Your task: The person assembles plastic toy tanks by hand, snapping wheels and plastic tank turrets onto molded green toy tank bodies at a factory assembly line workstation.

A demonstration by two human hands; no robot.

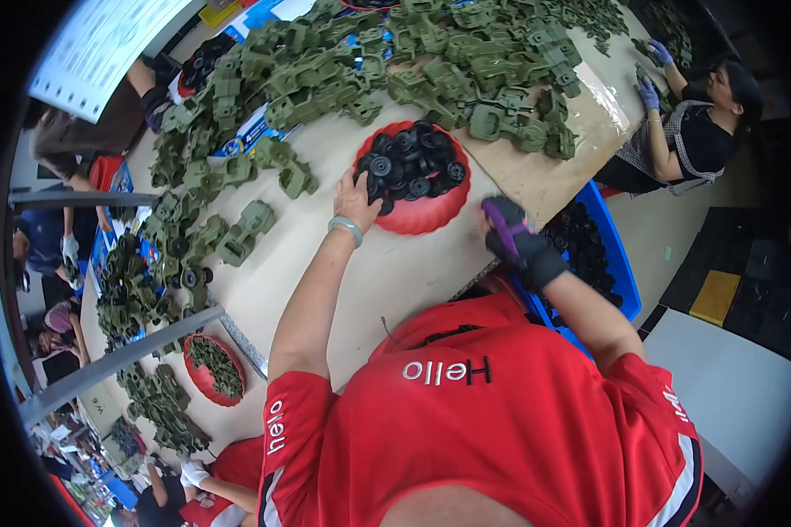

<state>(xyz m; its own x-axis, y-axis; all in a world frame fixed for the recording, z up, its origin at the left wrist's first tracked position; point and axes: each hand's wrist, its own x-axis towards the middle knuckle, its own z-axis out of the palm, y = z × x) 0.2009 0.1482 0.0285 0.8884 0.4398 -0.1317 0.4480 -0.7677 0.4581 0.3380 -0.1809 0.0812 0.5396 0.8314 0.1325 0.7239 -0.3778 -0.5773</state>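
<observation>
A red scalloped bowl stands on the table, heaped with small black toy wheels. At its left rim is my left hand, bare, with a pale bracelet on the wrist. Its fingers curl around a black wheel at the edge of the heap. To the right of the bowl, over the table edge, my right hand wears a dark glove. That hand is closed around a purple curved object; its exact kind cannot be made out.
Green plastic toy vehicle bodies pile up along the far and left table. A blue bin of black wheels stands below my right arm. Another red bowl holds small green parts. A metal bar crosses at left. Co-workers sit around.
</observation>
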